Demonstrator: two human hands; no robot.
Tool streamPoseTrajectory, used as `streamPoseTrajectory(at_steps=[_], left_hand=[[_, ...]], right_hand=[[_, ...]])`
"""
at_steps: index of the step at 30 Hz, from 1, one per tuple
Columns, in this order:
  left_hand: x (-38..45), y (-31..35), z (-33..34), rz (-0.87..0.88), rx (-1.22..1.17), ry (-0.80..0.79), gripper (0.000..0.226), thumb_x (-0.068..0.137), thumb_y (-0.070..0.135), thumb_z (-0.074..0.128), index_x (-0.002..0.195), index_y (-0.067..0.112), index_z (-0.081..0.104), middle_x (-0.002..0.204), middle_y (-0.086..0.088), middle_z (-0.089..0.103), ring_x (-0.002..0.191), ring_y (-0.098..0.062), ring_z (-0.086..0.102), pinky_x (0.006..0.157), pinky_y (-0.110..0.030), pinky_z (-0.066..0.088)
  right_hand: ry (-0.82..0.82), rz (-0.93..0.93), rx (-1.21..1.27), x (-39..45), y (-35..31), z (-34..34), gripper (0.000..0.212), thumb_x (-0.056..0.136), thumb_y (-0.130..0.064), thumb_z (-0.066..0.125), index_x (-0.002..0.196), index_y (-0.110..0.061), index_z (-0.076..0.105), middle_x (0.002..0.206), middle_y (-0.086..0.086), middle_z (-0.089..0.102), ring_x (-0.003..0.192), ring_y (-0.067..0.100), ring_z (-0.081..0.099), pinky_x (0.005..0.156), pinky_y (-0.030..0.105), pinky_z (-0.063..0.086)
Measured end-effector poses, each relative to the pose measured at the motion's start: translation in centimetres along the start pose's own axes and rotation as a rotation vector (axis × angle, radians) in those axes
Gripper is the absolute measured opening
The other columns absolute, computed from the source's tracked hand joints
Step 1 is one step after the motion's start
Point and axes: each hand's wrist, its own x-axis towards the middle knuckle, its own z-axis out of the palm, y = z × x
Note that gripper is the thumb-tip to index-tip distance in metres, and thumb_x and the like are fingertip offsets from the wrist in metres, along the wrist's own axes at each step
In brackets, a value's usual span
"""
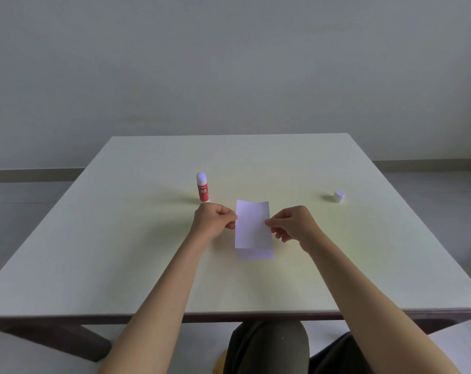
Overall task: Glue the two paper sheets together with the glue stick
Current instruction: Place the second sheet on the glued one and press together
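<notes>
A small white paper sheet (252, 224) is held above the table, pinched on its left edge by my left hand (215, 221) and on its right edge by my right hand (291, 225). Under it, a second white sheet (256, 254) lies flat on the table, with only its near strip showing. A red glue stick (202, 188) stands upright with its cap off, just beyond my left hand. Its white cap (338, 196) lies on the table to the far right.
The pale square table (121, 252) has its near edge close to my knees. A plain wall stands behind it. Bare tabletop stretches on both sides of the sheets.
</notes>
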Motion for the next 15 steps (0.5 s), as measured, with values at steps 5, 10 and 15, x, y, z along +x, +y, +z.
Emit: streamPoseTrajectory(at_steps=[5,10,15], left_hand=[[0.0,-0.3,0.5,0.005,0.122,0.007,0.020,0.075,0.007,0.068,0.058,0.017,0.066,0.058,0.004,0.067,0.043,0.007,0.060,0.046,0.002,0.038],[0.0,-0.4,1.0,-0.007,0.188,0.011,0.016,0.075,0.007,0.068,0.061,0.015,0.067,0.057,0.002,0.067,0.052,-0.002,0.063,0.052,-0.007,0.044],[0.2,-0.7,1.1,-0.009,0.244,0.016,0.019,0.074,0.008,0.067,0.058,0.017,0.067,0.055,0.004,0.066,0.047,0.003,0.059,0.050,-0.006,0.044]], right_hand=[[0.011,0.059,-0.066,0.5,0.6,0.3,0.019,0.073,-0.003,0.074,0.058,-0.004,0.064,0.053,0.008,0.062,0.041,0.020,0.051,0.042,0.021,0.043],[0.017,0.070,-0.088,0.9,0.9,0.2,0.020,0.071,-0.002,0.076,0.055,-0.005,0.063,0.049,0.007,0.062,0.037,0.016,0.052,0.042,0.021,0.045],[0.012,0.066,-0.147,1.1,1.0,0.4,0.016,0.071,-0.001,0.075,0.058,-0.003,0.065,0.051,0.008,0.063,0.037,0.014,0.054,0.041,0.020,0.047]])
